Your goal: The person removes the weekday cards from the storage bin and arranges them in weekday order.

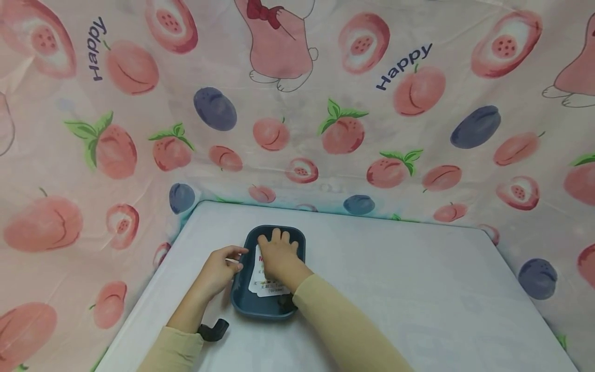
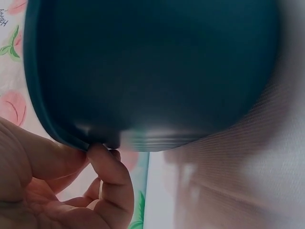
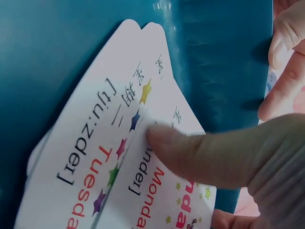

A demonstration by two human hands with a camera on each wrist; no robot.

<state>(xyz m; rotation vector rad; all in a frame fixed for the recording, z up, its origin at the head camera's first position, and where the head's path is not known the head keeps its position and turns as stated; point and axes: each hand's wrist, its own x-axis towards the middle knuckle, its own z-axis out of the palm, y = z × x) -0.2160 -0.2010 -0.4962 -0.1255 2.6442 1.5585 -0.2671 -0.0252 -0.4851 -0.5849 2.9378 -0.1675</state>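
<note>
A dark blue tray point(image 1: 265, 314) with rounded corners stands on the white table. White word cards point(image 1: 269, 289) lie fanned inside it; "Tuesday" and "Monday" are legible on the cards point(image 3: 90, 143) in the right wrist view. My left hand point(image 1: 218, 271) is at the tray's left rim, thumb and forefinger pinching it, as the left wrist view shows at the tray's edge point(image 2: 71, 138). Over the cards, my right hand point(image 1: 281, 258) reaches in with spread fingers. Its thumb point(image 3: 205, 155) touches the card faces. The other fingers' contact is mostly hidden.
White cloth covers the table point(image 1: 395, 289). A fruit-printed curtain point(image 1: 297, 103) hangs behind and along the sides. Black wrist mounts show at the left wrist point(image 1: 214, 330) and beneath the right wrist point(image 1: 285, 302).
</note>
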